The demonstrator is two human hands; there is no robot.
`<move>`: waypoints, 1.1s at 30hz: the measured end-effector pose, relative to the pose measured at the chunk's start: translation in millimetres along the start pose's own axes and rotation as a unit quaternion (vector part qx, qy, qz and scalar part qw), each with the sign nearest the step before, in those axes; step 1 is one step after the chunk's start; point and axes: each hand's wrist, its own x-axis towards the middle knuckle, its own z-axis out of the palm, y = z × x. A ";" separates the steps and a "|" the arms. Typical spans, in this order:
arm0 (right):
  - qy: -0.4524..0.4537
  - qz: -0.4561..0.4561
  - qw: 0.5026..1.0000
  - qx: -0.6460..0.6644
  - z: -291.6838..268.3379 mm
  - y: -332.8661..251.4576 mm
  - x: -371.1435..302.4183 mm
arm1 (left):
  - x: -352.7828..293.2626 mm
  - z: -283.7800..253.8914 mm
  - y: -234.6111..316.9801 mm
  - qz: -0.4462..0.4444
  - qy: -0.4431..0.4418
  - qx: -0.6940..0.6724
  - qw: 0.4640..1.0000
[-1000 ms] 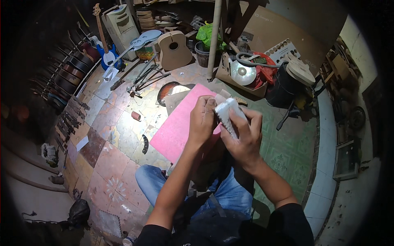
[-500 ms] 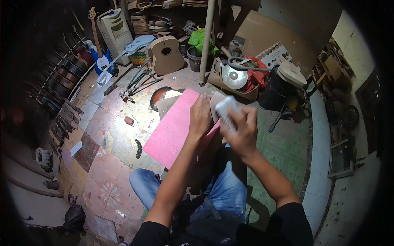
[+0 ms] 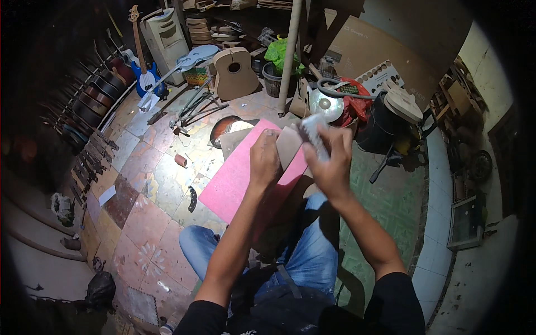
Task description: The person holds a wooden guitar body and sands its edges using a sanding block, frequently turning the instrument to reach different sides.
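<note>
A pink sheet [image 3: 231, 187] lies slanted over a support in front of my knees. My left hand [image 3: 264, 159] rests on it with curled fingers, gripping a flat, tan-grey piece with an angled end [image 3: 288, 143] that looks like wood. In my right hand [image 3: 335, 164] is a pale grey block [image 3: 316, 134], pinched between thumb and fingers. It is tilted and somewhat blurred, at the right end of the tan-grey piece. I cannot tell whether the two touch. A sunburst guitar body [image 3: 226, 128] shows partly behind the pink sheet.
Hand tools [image 3: 190, 114] lie on the tiled floor, with a small brown cylinder [image 3: 181, 161] and a dark curved piece [image 3: 192, 199] closer in. Beyond stand an unfinished guitar body [image 3: 237, 75], a pole [image 3: 290, 56] and a black bin [image 3: 377, 125]. Guitars [image 3: 97, 92] line the left.
The pale block has tipped more upright as my right hand shifts slightly. More of the tan-grey piece shows beside my left hand. The whole view has moved a little.
</note>
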 end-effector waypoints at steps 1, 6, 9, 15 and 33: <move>0.001 -0.063 0.998 -0.028 3.7 -1.0 -13.2 | 2.3 -6.2 -0.2 0.005 0.002 0.001 1.000; -0.055 0.016 0.998 0.034 7.9 -17.1 4.9 | 2.5 -24.5 -7.7 0.000 0.022 0.006 1.000; -0.095 0.133 0.972 0.171 20.9 -17.2 9.9 | 2.6 -36.0 -7.0 -0.005 0.035 -0.010 0.999; -0.195 0.482 0.739 0.429 34.6 -18.2 -34.0 | -18.7 -45.3 11.3 0.014 0.034 0.041 0.998; -0.102 0.171 0.935 0.294 69.1 -23.5 -63.2 | -30.0 -70.4 -1.1 0.070 0.087 0.054 0.992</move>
